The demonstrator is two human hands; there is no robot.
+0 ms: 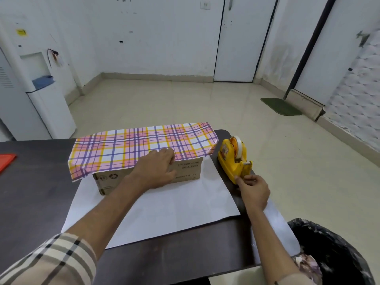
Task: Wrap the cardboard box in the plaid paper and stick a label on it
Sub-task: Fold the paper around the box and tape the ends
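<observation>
Reading the box [188, 171] first: brown cardboard, its near face printed with a recycling mark and lines of black text that stand upside down and are too small to read. The yellow dispenser [231, 161] carries a sticker on its side, also unreadable, and a roll of tape [236, 144] sits on top. The box sits on the dark table [37, 182], on the white reverse of the paper [133, 149], whose plaid side is folded over the box top and overhangs both ends. The left hand [158, 169] lies against the box's near face with its fingers bent over the top edge, pinning the paper's edge there. The right hand [254, 188], just right of the box, pinches the dispenser's near cutter end with thumb and forefinger; whether tape lies between them cannot be told. A black-lined bin [329, 243] stands at the table's right corner.
</observation>
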